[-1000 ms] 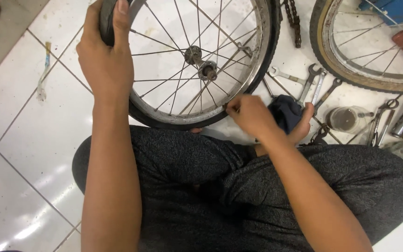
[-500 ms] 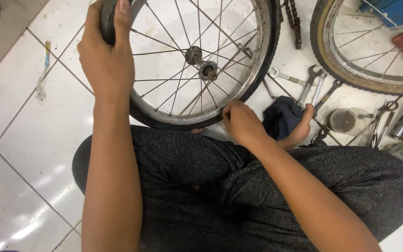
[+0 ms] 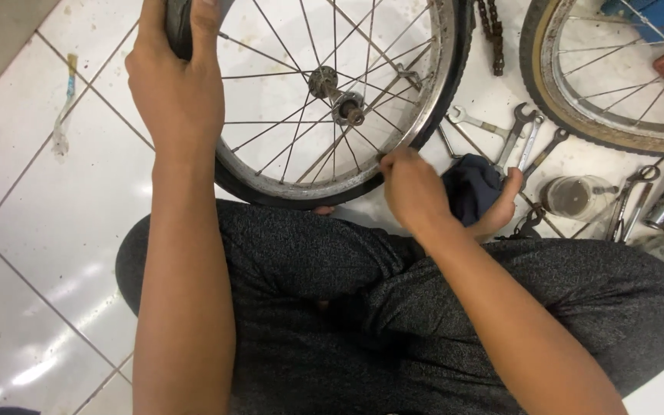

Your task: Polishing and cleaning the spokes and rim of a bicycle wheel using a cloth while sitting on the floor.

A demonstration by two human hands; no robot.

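Note:
A small bicycle wheel (image 3: 286,173) with a black tyre, a worn metal rim and thin spokes stands upright on the floor in front of my crossed legs. My left hand (image 3: 174,84) grips the tyre at its upper left edge. At the rim's lower right, the fingers of my right hand (image 3: 413,188) pinch the base of a spoke (image 3: 378,138). Whether a small tool is in those fingers is hidden. The hub (image 3: 340,96) sits in the middle of the wheel. A dark blue cloth (image 3: 470,188) lies under my right hand.
A second wheel (image 3: 578,131) with a tan-walled tyre lies at the upper right. Between the wheels lie several wrenches (image 3: 520,134), a chain (image 3: 493,31), pliers (image 3: 628,196) and a small round tin (image 3: 574,196). A brush (image 3: 63,107) lies on the white tiles at left.
My right hand's fingertips have shifted slightly up along the rim's lower right. My left hand and the wheel have stayed nearly still.

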